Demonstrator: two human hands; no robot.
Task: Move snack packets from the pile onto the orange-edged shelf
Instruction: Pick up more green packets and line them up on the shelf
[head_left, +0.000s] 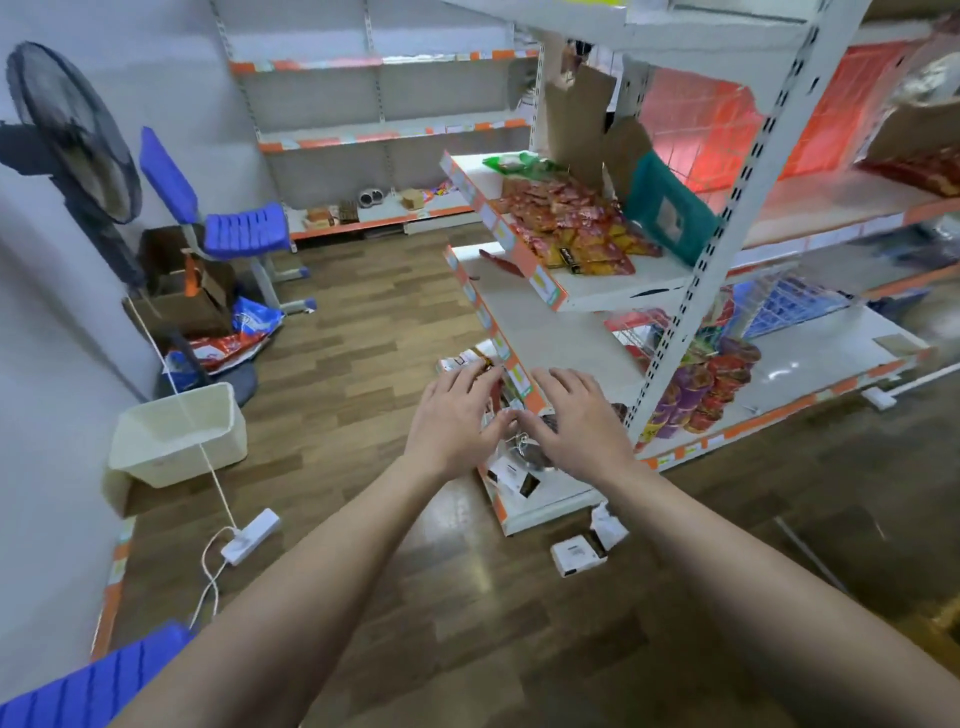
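Snack packets (511, 470) lie loose on the bottom shelf (556, 501). The left hand (457, 415) and right hand (579, 423) are spread just above them, fingers extended, gripping nothing. Step judged: reaching to gather. Next move calls for closing on a packet and lifting it to the bare orange-edged shelf (550, 332) above. Beyond: wood floor (363, 312), blue chair (244, 228), fan (72, 130).

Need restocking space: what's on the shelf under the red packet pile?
On the middle shelf, one red packet at its far end; the right hand covers the near corner.
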